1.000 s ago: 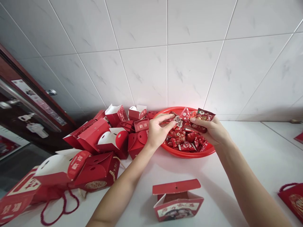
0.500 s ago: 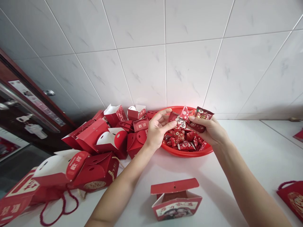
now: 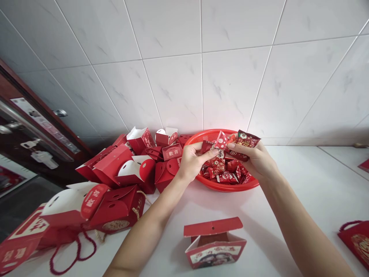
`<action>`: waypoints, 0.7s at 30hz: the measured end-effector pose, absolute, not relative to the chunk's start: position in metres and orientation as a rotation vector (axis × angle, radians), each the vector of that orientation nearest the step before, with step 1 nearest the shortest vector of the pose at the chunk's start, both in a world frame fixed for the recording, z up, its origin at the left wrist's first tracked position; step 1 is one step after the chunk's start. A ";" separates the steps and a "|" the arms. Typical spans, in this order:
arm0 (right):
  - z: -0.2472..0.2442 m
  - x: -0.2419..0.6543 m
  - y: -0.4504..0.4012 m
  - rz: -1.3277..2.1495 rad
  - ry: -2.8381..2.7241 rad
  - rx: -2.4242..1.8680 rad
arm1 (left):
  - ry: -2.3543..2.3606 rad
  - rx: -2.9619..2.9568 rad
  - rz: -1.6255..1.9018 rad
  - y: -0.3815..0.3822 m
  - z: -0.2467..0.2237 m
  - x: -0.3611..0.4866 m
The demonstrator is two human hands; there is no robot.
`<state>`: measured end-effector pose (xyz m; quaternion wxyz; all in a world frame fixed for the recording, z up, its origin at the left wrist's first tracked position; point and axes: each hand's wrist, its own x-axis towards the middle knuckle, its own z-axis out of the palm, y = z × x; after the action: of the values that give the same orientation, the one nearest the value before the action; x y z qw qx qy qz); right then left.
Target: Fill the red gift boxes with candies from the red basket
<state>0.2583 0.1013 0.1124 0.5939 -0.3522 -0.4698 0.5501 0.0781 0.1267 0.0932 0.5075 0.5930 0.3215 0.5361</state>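
Observation:
Over the red plastic basket (image 3: 230,187), both hands hold small wrapped candies close together. My left hand (image 3: 192,161) is closed, thumb against fingers, on a red candy packet (image 3: 208,146) with pale lettering. My right hand (image 3: 259,157) pinches a dark red candy packet (image 3: 248,140) with a flower print. At its thumb tip is a small pink-red candy (image 3: 221,140), which overlaps the left packet; I cannot tell which hand bears it. Several more red-wrapped candies (image 3: 227,177) lie in the basket below.
Nearer me on the white table stands a red box (image 3: 215,256) with its lid raised. Many red gift boxes (image 3: 112,163) crowd the left side, some with rope handles. Another red box (image 3: 357,242) is at the right edge. A tiled wall (image 3: 230,84) rises behind.
My left hand's fingers have closed in further on its packet, which has tilted and sunk slightly. The small candy has shifted left and down a little. My right hand is nearly still.

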 end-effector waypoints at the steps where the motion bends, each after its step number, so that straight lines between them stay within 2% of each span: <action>1: 0.112 0.258 0.102 1.282 -1.090 -0.817 | 0.772 1.425 1.304 0.127 0.093 0.078; 12: 0.114 0.260 0.100 1.250 -1.107 -0.817 | 0.716 1.376 1.194 0.128 0.100 0.075; 21: 0.120 0.260 0.097 1.178 -1.070 -0.839 | 0.749 1.504 1.345 0.127 0.100 0.073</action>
<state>0.2600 0.0970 0.1200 0.6219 -0.3653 -0.4656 0.5128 0.0734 0.1274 0.1004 0.4750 0.6149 0.3062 0.5500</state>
